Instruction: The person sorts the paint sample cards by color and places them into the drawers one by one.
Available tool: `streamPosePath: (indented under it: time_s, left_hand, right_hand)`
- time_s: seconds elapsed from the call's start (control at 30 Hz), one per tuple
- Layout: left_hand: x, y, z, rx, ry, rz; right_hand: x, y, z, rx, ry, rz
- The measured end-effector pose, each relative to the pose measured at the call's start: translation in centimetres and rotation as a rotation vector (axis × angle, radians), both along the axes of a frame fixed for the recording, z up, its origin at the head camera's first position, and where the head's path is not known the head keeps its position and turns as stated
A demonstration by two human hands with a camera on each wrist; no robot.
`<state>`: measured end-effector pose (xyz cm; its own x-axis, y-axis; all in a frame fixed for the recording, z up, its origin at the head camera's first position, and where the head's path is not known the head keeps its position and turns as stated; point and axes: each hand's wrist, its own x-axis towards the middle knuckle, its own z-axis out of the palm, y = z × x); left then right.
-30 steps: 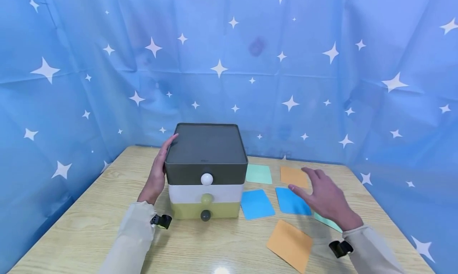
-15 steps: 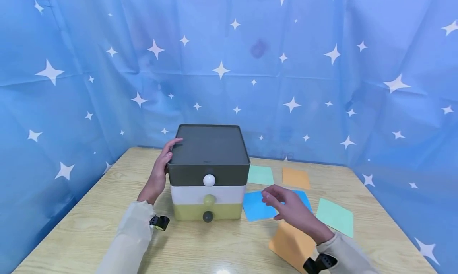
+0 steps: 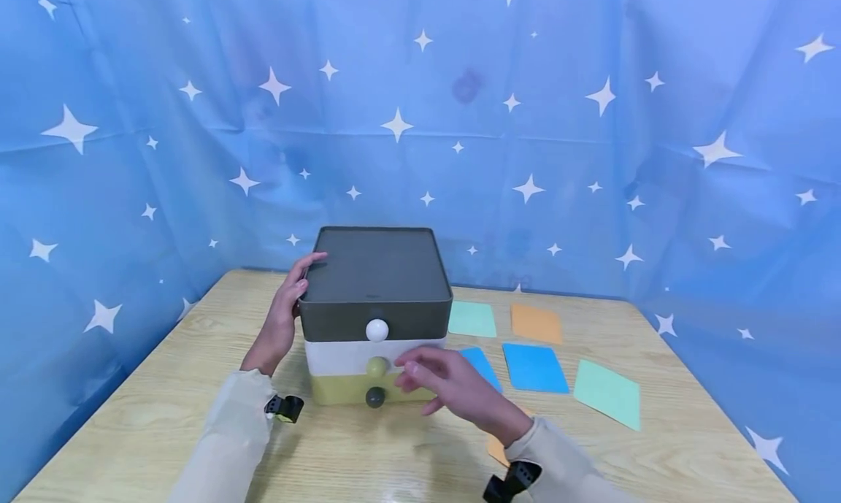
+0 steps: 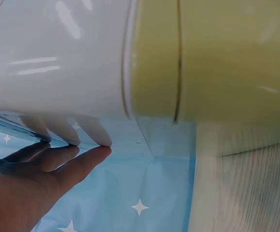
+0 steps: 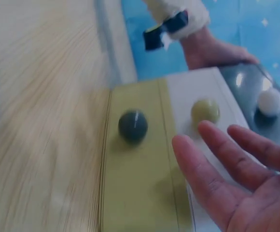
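Observation:
A three-tier drawer box [image 3: 377, 266] stands on the table, with a dark grey top tier, a white middle and an olive-green bottom. Round knobs mark its front: a white knob [image 3: 377, 330], an olive-green knob [image 3: 377, 366] and a dark grey knob [image 3: 375, 397]. My left hand [image 3: 277, 320] rests against the box's left side, fingers extended; fingertips meet the glossy wall in the left wrist view. My right hand [image 3: 456, 386] hovers before the lower front, fingers loosely bent and holding nothing. Its fingertips [image 5: 208, 129] come close to the olive-green knob in the right wrist view.
Right of the box lie flat paper squares: a blue one [image 3: 535, 368], a mint one [image 3: 607, 393], an orange one [image 3: 535, 323] and several more, some partly behind my right hand. A starry blue curtain [image 3: 420, 123] borders the wooden table [image 3: 164, 415] behind and at the sides.
My right hand has swept left from over the paper squares to the drawer front, its spread fingers drawing in. My left hand stays on the box's left side.

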<state>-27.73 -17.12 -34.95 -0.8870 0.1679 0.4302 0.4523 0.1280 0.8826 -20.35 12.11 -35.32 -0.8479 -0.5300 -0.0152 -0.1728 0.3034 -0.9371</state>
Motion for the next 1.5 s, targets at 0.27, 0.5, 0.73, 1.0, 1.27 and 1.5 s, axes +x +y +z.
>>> streamPosePath:
  time_s: [0.27, 0.5, 0.73, 1.0, 1.27, 1.5]
  left_hand:
    - [0.1, -0.1, 0.0, -0.014, -0.003, -0.002]
    - [0.1, -0.2, 0.0, -0.009, 0.000, 0.016]
    - [0.2, -0.1, 0.0, -0.014, -0.003, 0.022]
    - [0.1, -0.2, 0.0, -0.004, 0.004, 0.020]
    - [0.0, -0.1, 0.0, -0.011, 0.005, 0.024]
    - [0.1, -0.2, 0.0, -0.017, -0.004, 0.026]
  right_hand:
    - [0.0, -2.9, 0.5, -0.141, -0.079, 0.039]
    - [-0.4, -4.6, 0.9, -0.210, -0.097, -0.027]
    - [-0.4, -5.8, 1.3, -0.265, -0.109, -0.131]
    - [-0.3, -6.5, 1.4, -0.275, -0.084, -0.188]
    - [-0.4, -6.6, 1.3, -0.289, -0.087, -0.213]
    - [-0.1, -6.9, 1.2, -0.308, -0.091, -0.250]
